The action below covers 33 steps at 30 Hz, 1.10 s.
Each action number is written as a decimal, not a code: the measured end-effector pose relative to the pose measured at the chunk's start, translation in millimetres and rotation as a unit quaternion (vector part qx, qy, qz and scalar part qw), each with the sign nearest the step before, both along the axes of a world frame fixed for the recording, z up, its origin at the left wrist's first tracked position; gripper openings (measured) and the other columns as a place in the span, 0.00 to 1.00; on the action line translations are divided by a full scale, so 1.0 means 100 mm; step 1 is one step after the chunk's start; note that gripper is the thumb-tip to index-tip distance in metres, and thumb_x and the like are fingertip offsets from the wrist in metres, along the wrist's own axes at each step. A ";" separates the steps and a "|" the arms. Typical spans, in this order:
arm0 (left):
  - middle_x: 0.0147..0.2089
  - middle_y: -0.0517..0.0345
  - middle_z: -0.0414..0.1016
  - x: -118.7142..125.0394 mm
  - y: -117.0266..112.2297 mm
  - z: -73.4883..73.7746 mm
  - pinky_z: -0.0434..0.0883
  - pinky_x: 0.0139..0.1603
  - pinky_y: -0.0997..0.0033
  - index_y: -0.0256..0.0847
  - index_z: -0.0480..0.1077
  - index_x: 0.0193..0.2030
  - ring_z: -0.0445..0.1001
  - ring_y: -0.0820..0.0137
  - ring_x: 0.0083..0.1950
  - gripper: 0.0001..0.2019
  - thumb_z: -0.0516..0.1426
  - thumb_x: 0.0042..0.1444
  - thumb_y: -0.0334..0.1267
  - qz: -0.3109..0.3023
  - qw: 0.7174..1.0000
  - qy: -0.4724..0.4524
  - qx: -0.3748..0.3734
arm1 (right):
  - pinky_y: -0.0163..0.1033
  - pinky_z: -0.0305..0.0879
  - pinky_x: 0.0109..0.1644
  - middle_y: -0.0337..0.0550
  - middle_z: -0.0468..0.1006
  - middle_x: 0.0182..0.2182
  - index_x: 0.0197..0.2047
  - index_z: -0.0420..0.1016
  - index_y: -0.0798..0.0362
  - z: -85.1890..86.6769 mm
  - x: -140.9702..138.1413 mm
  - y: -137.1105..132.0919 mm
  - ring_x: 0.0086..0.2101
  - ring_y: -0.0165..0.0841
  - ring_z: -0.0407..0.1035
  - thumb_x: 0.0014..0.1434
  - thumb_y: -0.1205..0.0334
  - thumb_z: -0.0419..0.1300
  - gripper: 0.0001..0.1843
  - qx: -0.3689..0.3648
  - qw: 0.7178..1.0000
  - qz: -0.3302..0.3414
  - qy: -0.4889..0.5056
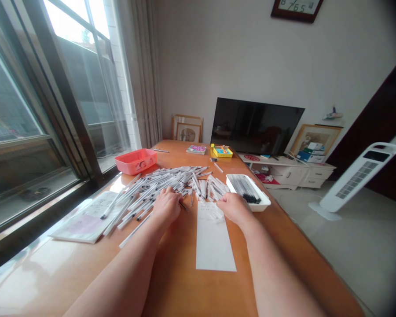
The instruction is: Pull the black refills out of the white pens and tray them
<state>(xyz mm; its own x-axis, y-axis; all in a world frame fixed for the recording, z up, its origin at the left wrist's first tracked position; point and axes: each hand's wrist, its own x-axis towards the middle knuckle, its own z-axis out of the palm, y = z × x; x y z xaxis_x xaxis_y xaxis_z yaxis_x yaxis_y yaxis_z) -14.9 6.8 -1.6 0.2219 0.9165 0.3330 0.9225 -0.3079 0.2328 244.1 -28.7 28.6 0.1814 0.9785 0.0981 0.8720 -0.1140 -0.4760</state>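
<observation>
Fingers of the left hand (166, 207) and right hand (235, 208) lie curled over the white pens (171, 187) heaped mid-table (181, 264), any pinch hidden; the pens look light, stiff and slick, best taken singly mid-barrel.

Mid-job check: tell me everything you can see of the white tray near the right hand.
The white tray is a shallow, plastic-looking rectangular container with a raised rim, lying flat on the orange table. Thin pen refills lie inside side by side, black tips bunched at one end. The right hand sits just beside its near corner; contact is unclear.
</observation>
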 end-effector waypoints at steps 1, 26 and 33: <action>0.44 0.48 0.71 0.00 0.00 0.00 0.64 0.50 0.60 0.46 0.79 0.37 0.67 0.58 0.45 0.15 0.52 0.55 0.28 -0.001 1.000 0.002 0.002 | 0.37 0.53 0.29 0.42 0.77 0.24 0.26 0.73 0.50 -0.01 -0.01 -0.01 0.28 0.35 0.69 0.52 0.54 0.60 0.10 0.009 1.000 0.016 0.020; 0.40 0.52 0.72 -0.04 0.04 0.07 0.66 0.42 0.67 0.42 0.75 0.38 0.72 0.64 0.41 0.14 0.50 0.58 0.26 -0.048 0.991 -0.095 0.084 | 0.36 0.66 0.33 0.45 0.81 0.26 0.29 0.73 0.54 0.06 -0.01 -0.15 0.28 0.33 0.73 0.51 0.63 0.59 0.04 -0.130 0.923 0.223 0.284; 0.39 0.52 0.71 -0.03 0.00 0.13 0.66 0.40 0.67 0.42 0.75 0.37 0.71 0.64 0.39 0.14 0.49 0.57 0.25 -0.084 0.988 -0.094 0.087 | 0.36 0.67 0.35 0.44 0.80 0.27 0.32 0.73 0.54 0.00 -0.04 -0.13 0.29 0.32 0.72 0.53 0.62 0.61 0.05 -0.129 0.911 0.232 0.316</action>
